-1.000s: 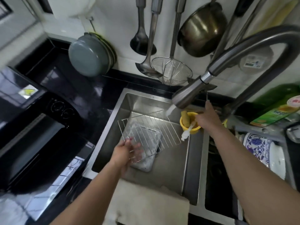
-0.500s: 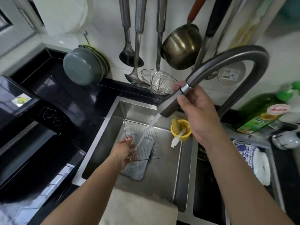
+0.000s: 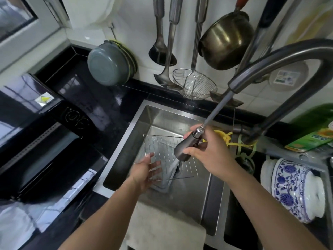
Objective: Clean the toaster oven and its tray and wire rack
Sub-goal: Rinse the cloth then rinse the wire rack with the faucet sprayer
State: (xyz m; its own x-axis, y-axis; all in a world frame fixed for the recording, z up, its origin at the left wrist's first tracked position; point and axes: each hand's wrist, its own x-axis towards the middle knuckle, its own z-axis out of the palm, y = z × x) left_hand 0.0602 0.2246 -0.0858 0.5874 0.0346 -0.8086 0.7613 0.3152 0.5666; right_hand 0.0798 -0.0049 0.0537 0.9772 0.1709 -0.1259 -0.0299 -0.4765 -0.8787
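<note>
Two basins lie below you: the left sink holds the wire rack, tilted over the tray on its floor. Your left hand grasps the rack's near corner; your right hand is wrapped around the pulled-out spray head, water hitting the rack. The hose crosses in front of hanging ladles. The open toaster oven sits at your left.
</note>
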